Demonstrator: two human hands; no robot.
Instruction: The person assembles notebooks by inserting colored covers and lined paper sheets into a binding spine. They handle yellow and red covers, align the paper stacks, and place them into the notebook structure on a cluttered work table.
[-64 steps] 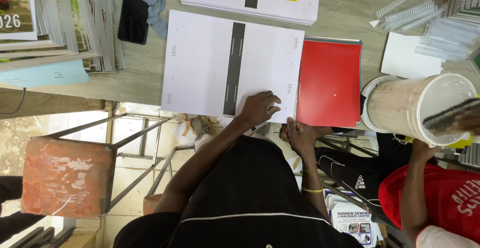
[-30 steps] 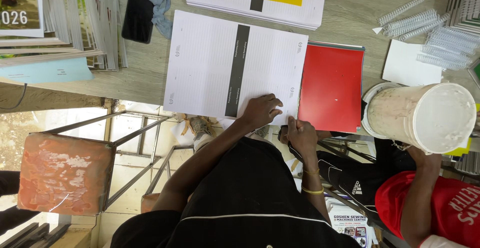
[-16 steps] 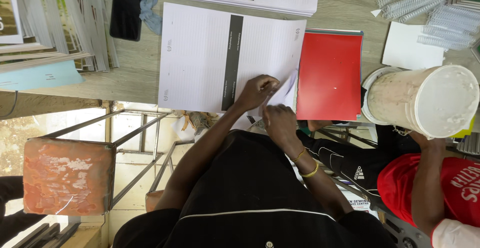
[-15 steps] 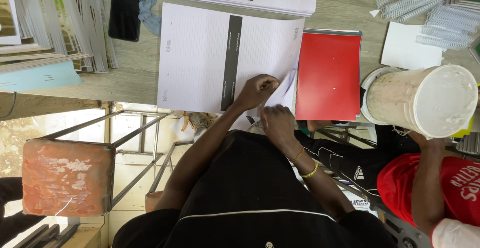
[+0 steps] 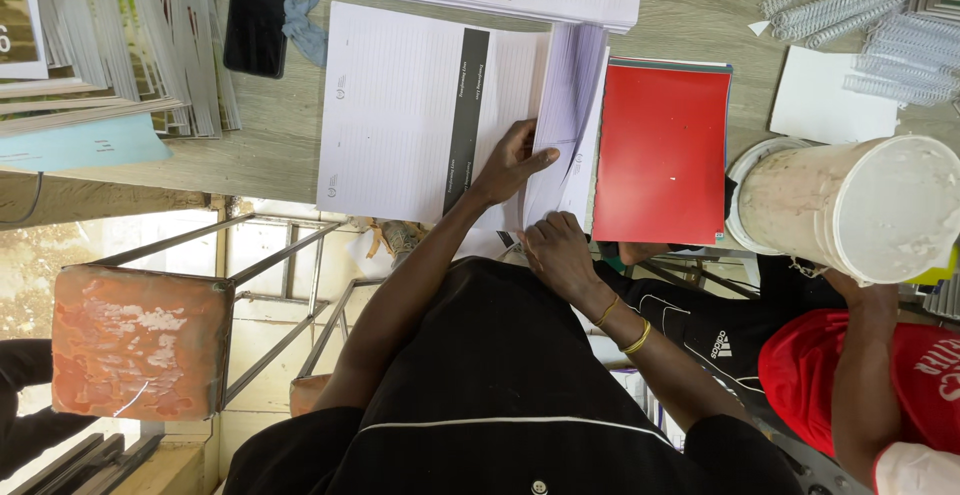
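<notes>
At the upper left of the frame, fanned booklets and a black phone are seen on the table; at centre, ruled sheets are pressed flat by the left hand, fingers spread; a lifted sheaf is pinched at its lower edge by the right hand; a red cover and, at right, a white bucket lie beyond.

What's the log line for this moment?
left hand flat on white lined sheets | right hand at lifted sheet edges | red cover beside stack
</notes>
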